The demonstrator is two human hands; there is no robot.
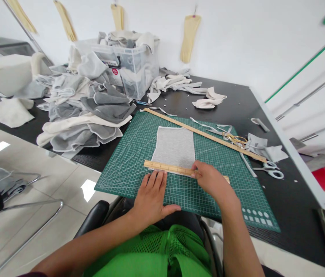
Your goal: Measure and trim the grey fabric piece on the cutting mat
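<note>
A grey fabric rectangle [174,147] lies on a green cutting mat [128,161]. A short wooden ruler [168,167] rests across the fabric's near edge. My left hand [151,198] lies flat on the mat, fingers stretched out, fingertips just below the ruler. My right hand [211,181] is closed in a pinch at the ruler's right part, over the fabric's lower right corner; what the fingers hold is hidden. A long wooden ruler [203,134] lies diagonally across the mat's far side.
A heap of grey and cream fabric [84,111] and a clear plastic bin [133,69] stand at the back left. Gold scissors [235,139], white-handled scissors [272,169] and fabric scraps [263,148] lie at the right. The black table [292,204] ends close on the right.
</note>
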